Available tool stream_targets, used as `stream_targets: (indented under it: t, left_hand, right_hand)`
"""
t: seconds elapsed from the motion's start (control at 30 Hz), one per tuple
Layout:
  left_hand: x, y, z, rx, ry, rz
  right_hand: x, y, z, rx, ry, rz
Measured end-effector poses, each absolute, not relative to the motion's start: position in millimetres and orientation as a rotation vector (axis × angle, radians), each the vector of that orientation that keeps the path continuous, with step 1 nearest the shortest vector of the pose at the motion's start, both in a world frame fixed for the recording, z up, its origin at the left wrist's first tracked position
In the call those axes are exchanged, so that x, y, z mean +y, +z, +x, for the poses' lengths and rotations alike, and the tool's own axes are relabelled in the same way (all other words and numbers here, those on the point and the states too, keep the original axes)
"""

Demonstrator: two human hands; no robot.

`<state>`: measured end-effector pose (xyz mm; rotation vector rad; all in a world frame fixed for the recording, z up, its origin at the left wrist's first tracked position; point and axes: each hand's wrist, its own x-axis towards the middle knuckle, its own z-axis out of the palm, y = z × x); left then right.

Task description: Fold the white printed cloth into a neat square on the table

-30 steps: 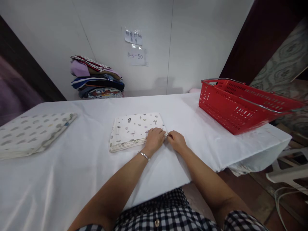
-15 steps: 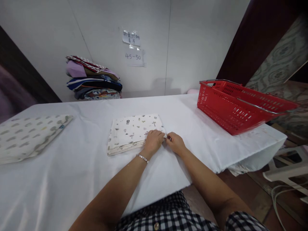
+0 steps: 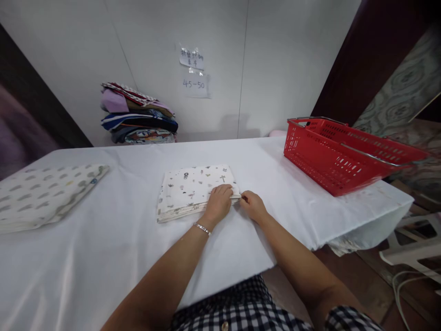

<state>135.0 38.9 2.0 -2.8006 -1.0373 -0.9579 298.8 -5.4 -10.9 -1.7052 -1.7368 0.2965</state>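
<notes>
A folded white cloth with small printed figures (image 3: 191, 188) lies in the middle of the white table (image 3: 103, 239). My left hand (image 3: 218, 202), a silver bracelet on its wrist, presses down on the cloth's near right corner. My right hand (image 3: 253, 205) sits just to the right of that corner, its fingertips pinching the cloth's edge. Both forearms reach out from the bottom of the view.
A red plastic basket (image 3: 344, 154) stands at the table's right end. A folded grey-spotted cloth (image 3: 44, 195) lies at the left. A stack of folded coloured fabrics (image 3: 138, 115) rests against the back wall under paper notes (image 3: 195, 73). White plastic furniture (image 3: 409, 243) stands at the lower right.
Both hands stay at the folded cloth's near right corner with only slight shifts. The camera view has moved a little.
</notes>
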Motion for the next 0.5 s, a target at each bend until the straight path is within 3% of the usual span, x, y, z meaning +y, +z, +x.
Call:
stream_targets:
  t: [0.5]
  left_hand:
    - [35.7, 5.3, 138.8, -1.057, -0.938, -2.761]
  right_hand:
    - [-2.6, -13.5, 301.8, -1.730, 0.344, -1.694]
